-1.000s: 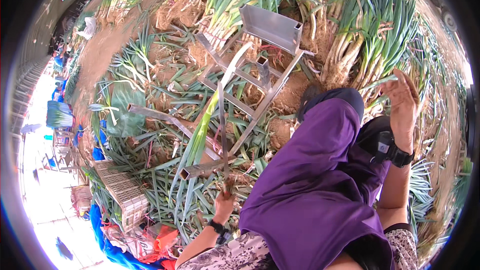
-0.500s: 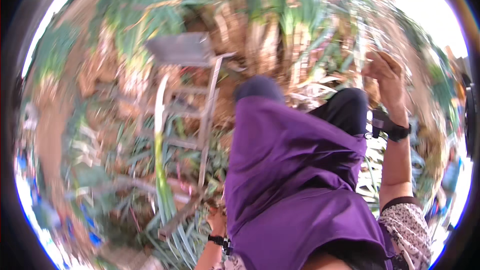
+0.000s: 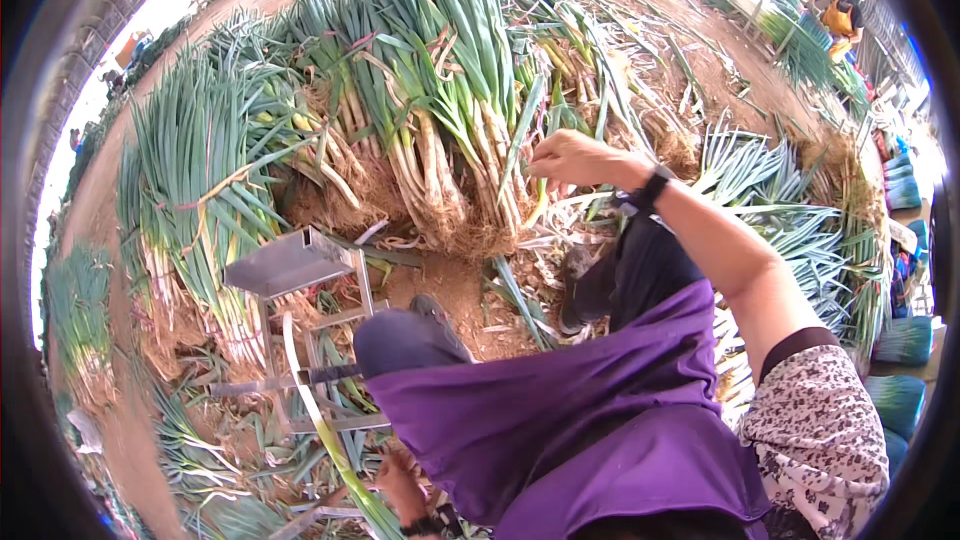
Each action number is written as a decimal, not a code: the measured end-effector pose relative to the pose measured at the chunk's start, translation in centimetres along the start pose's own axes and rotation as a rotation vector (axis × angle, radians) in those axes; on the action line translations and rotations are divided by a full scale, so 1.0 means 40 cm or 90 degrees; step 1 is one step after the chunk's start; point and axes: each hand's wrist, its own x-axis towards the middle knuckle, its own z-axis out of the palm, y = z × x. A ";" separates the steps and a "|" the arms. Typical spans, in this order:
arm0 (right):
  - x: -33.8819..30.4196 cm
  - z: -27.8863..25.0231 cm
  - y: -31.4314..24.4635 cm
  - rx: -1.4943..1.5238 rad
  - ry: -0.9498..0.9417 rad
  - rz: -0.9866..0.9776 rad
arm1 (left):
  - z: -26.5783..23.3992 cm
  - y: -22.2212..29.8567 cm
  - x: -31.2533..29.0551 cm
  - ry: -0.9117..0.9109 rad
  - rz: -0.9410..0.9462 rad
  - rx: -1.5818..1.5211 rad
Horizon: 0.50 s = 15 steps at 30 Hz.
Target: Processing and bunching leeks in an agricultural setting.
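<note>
My right hand [image 3: 575, 158] reaches out over the roots of the nearest upright bundle of green onions [image 3: 490, 130]. Its fingers are bent together beside a thin green leaf; whatever they may hold is hidden. Low on the left, my left hand [image 3: 398, 485] is beside a metal frame stand [image 3: 285, 262] with a shallow tray-like top. Its fingers are partly hidden, so its grip cannot be made out. One long green onion [image 3: 322, 425] leans across the stand, its white end up by the tray and its green leaves passing next to my left hand.
More green onion bundles [image 3: 195, 190] stand at the left, and loose ones [image 3: 770, 205] lie to my right. A purple apron [image 3: 590, 410] covers my lap between the hands. Cut leaves litter the soil. Another person [image 3: 840, 20] is far off at the upper right, above wrapped blue-green bundles [image 3: 905, 340].
My right hand has swung left and forward, from beside my right knee to the standing bundles. The view has turned, so the stand and my knees appear farther left and lower.
</note>
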 end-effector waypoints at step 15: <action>0.626 0.471 0.377 -0.089 0.317 0.090 | 0.377 0.813 0.411 -0.206 0.011 -0.443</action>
